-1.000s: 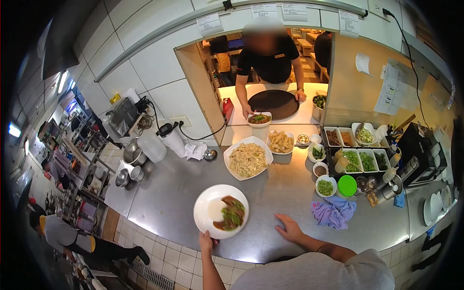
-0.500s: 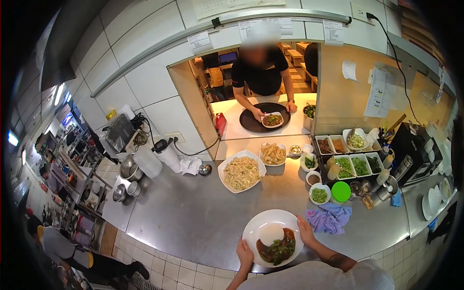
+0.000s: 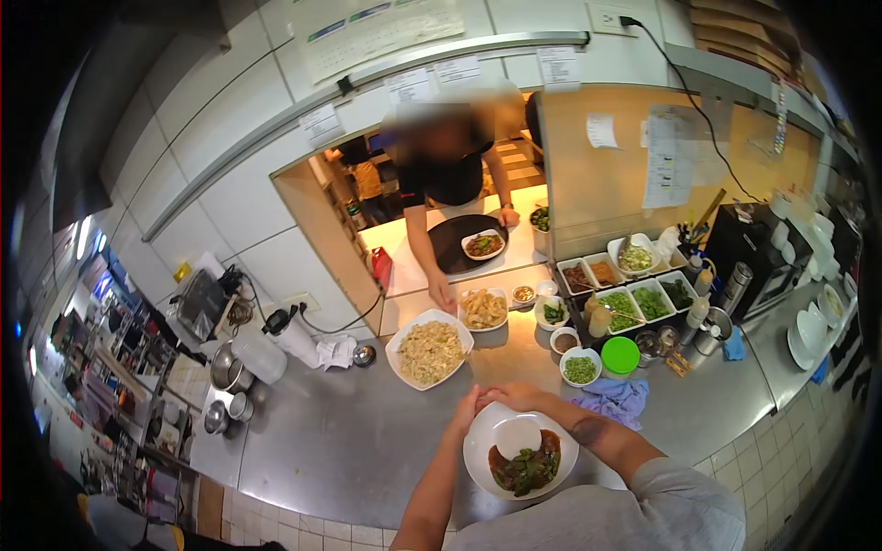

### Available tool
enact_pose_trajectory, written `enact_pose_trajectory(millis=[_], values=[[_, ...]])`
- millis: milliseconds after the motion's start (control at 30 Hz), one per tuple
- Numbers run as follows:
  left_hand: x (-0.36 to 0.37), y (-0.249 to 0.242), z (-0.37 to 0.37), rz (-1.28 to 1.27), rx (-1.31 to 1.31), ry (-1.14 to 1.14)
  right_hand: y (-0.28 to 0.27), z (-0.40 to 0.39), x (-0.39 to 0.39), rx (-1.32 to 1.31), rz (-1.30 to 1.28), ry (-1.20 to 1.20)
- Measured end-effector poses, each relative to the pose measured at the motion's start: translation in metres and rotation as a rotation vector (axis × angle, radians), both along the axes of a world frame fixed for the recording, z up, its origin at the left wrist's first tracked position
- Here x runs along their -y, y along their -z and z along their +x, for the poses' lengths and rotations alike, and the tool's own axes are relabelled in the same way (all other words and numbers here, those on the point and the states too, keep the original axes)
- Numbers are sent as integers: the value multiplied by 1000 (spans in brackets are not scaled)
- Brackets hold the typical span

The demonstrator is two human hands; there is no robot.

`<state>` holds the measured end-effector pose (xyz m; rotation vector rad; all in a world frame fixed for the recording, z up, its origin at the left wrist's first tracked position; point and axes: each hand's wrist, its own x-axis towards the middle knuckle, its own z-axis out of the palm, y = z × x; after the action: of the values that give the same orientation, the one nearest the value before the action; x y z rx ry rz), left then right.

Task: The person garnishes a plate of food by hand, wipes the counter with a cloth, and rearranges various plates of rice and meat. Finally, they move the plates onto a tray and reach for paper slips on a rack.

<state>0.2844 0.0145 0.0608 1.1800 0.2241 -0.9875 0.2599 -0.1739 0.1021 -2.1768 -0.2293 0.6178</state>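
A white plate (image 3: 560, 459) with a mound of rice, dark stew and greens is close to my body, over the near edge of the steel counter (image 3: 349, 441). My left hand (image 3: 464, 413) grips its far-left rim. My right hand (image 3: 516, 397) curls over its far rim, the forearm running back to the right. Both hands hold the plate.
A plate of fried rice (image 3: 427, 347) and a plate of fried pieces (image 3: 483, 309) stand beyond. A person at the pass window reaches a hand (image 3: 443, 296) down beside them; behind is a black tray (image 3: 452, 259) with a bowl (image 3: 484, 243). Garnish bowls (image 3: 580, 369), a green lid (image 3: 620, 354) and a purple cloth (image 3: 617, 398) lie right.
The plate has come from the left to in front of me, and my right hand left the counter to grip it. The person set the bowl on the tray and now reaches down.
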Motion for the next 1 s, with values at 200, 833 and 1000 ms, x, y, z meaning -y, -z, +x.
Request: enact_pose_trajectory(millis=[200, 833, 1000], values=[[-29, 12, -21, 227, 201, 57, 28, -8, 22, 31, -24, 46], [-44, -57, -215, 596, 346, -160, -2, -211, 155, 456, -554, 695], [-45, -62, -204, 833, 554, -45, -26, -200, 169, 409, -545, 676]])
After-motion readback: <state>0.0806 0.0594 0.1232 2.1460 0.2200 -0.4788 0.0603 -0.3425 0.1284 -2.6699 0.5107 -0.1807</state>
